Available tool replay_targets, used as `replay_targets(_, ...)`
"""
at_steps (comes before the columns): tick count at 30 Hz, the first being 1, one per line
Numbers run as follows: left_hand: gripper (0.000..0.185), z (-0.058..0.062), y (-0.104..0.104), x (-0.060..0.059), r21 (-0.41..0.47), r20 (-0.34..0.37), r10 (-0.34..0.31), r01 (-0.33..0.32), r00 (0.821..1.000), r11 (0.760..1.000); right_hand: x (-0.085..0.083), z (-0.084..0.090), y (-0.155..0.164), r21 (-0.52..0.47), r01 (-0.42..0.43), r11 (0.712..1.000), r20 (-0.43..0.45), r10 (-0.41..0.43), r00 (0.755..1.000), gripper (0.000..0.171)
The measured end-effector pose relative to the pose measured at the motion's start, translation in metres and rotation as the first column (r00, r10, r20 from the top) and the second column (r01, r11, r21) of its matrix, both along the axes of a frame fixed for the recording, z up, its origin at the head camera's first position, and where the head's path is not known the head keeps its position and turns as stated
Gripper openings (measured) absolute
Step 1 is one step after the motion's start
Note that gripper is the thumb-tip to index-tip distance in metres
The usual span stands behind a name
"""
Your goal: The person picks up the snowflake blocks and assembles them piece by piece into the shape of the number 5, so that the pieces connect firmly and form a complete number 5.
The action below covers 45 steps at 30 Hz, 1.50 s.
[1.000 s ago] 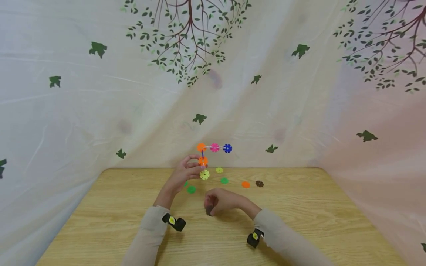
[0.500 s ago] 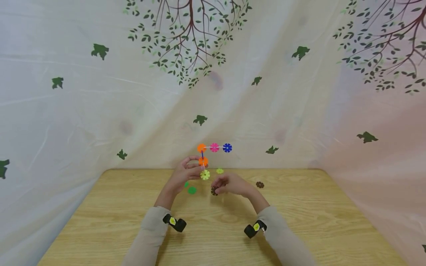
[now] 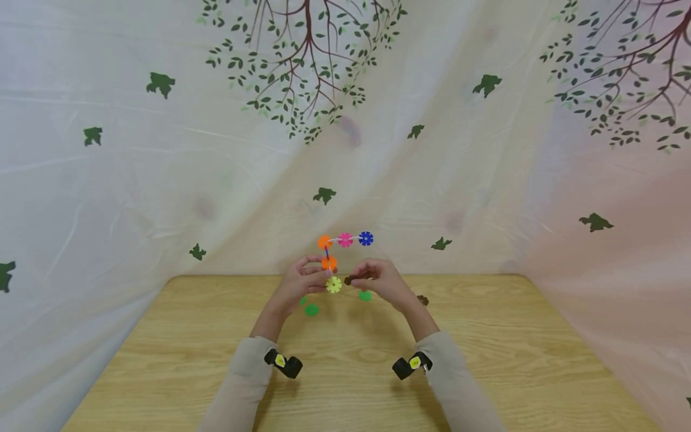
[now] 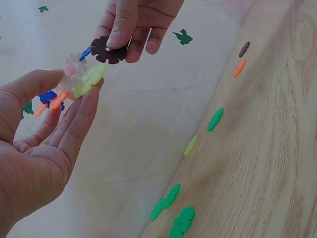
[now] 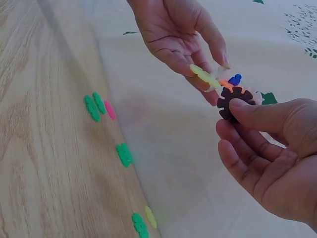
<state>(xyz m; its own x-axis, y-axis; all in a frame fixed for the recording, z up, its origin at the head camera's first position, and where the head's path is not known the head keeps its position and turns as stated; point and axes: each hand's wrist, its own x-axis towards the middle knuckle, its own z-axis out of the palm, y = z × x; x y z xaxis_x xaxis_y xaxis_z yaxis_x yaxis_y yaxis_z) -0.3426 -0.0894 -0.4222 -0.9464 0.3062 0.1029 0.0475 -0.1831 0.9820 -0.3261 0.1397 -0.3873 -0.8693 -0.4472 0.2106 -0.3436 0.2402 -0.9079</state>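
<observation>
My left hand point(image 3: 299, 287) pinches a linked chain of notched plastic discs between thumb and fingers. From the bottom up, it shows a pale yellow disc point(image 3: 334, 284), an orange disc point(image 3: 329, 263), another orange disc point(image 3: 324, 242), a pink disc point(image 3: 345, 240) and a dark blue disc point(image 3: 366, 238) at the right end. White and blue linking discs appear edge-on between them. A dark brown notched disc point(image 5: 225, 102) is pinched by thumb and fingers of my right hand point(image 3: 385, 285), close to the yellow disc's right side. Whether the two discs touch, I cannot tell.
Loose discs lie on the wooden table point(image 3: 345, 372): several green discs point(image 3: 311, 310), a brown one point(image 3: 423, 300) beside my right wrist, an orange one point(image 4: 239, 68), a yellow one point(image 4: 191, 145) and a pink one point(image 5: 109, 110). A printed cloth point(image 3: 259, 180) hangs behind the table.
My right hand has risen and moved away from me, bringing the brown disc from low over the table to beside the yellow disc. My left hand with the chain stays nearly still.
</observation>
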Motion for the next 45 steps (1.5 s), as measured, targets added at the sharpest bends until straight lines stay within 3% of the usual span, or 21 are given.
replay_targets(8,0.037,0.002,0.0,0.002,0.007,-0.025,0.0,0.0,1.0,1.0,0.005,0.001,-0.005,-0.055,0.003,0.998,-0.042,-0.005,0.999,0.016)
replay_targets(17,0.037,0.002,0.0,0.001,0.028,-0.006,-0.02,0.021,1.0,0.999,0.005,-0.003,-0.009,-0.033,0.029,0.999,-0.08,-0.031,0.996,0.014)
replay_targets(28,0.035,0.004,-0.001,0.004,0.019,-0.021,-0.035,0.035,0.999,0.999,0.011,0.002,-0.014,-0.054,0.022,0.998,-0.196,-0.033,0.98,0.014)
replay_targets(38,0.052,0.004,-0.002,0.002,0.024,-0.04,-0.086,0.087,0.995,0.996,0.011,0.002,-0.017,-0.139,0.024,0.99,-0.3,-0.066,0.952,0.012)
replay_targets(45,0.062,0.002,0.0,0.002,0.01,-0.069,-0.077,0.078,0.995,0.997,0.011,0.003,-0.016,-0.166,0.049,0.985,-0.295,-0.097,0.95,0.012)
